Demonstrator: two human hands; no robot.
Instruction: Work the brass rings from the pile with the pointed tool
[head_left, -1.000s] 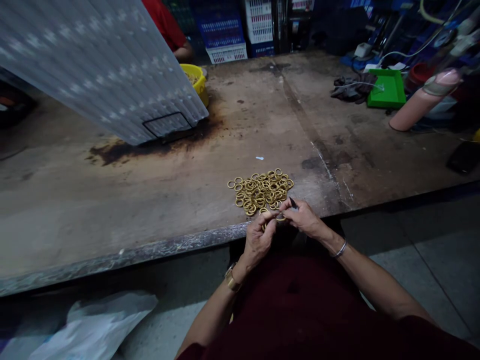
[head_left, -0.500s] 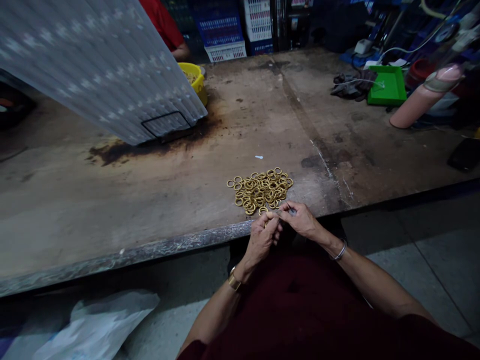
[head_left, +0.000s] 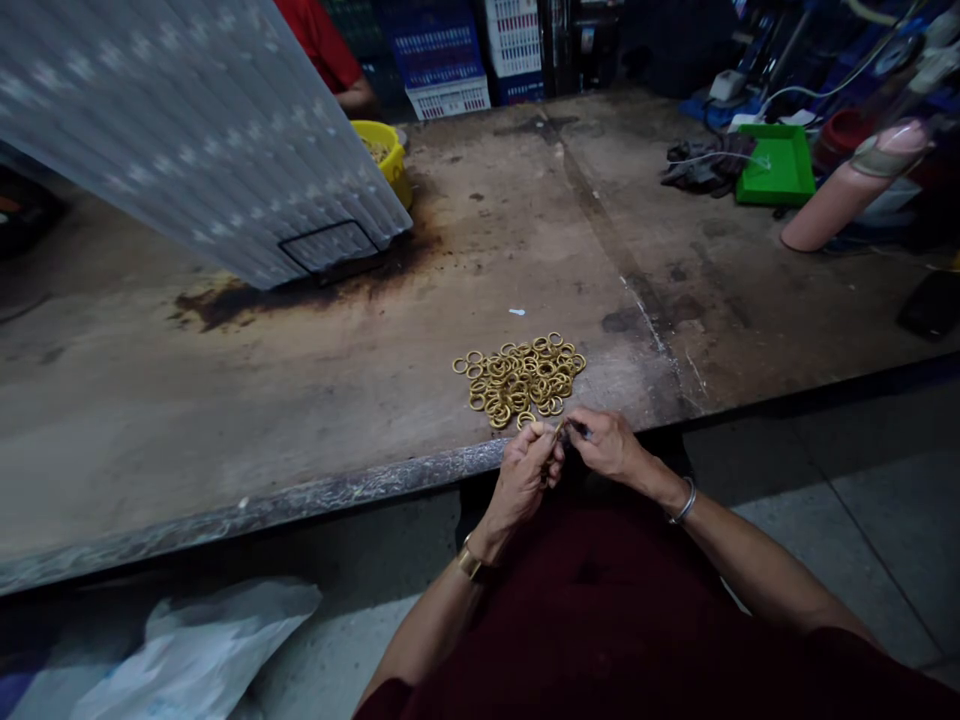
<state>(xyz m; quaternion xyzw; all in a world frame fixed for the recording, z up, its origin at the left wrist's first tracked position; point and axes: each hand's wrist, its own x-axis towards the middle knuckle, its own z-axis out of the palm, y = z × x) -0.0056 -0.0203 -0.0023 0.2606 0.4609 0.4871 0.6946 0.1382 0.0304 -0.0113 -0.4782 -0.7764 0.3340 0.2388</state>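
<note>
A loose pile of brass-coloured rings (head_left: 521, 378) lies close to the front edge of the wooden table (head_left: 360, 370). Just in front of it, my left hand (head_left: 527, 462) is closed, pinching one ring (head_left: 559, 428) between thumb and forefinger. Opposite it, my right hand (head_left: 609, 445) is also closed, its fingertips around a small dark object (head_left: 579, 429) whose kind I cannot make out. The two hands are a short way apart, above the table's edge.
A grey ribbed panel (head_left: 202, 130) leans over the table at left, beside a yellow basket (head_left: 390, 165). To the right are a green tray (head_left: 776, 165) and a pink cylinder (head_left: 840, 200). A person in a red sleeve (head_left: 322, 45) is behind the panel.
My right hand has drawn slightly away to the right from my left hand, and the ring in the left fingertips now shows. The pile is unchanged.
</note>
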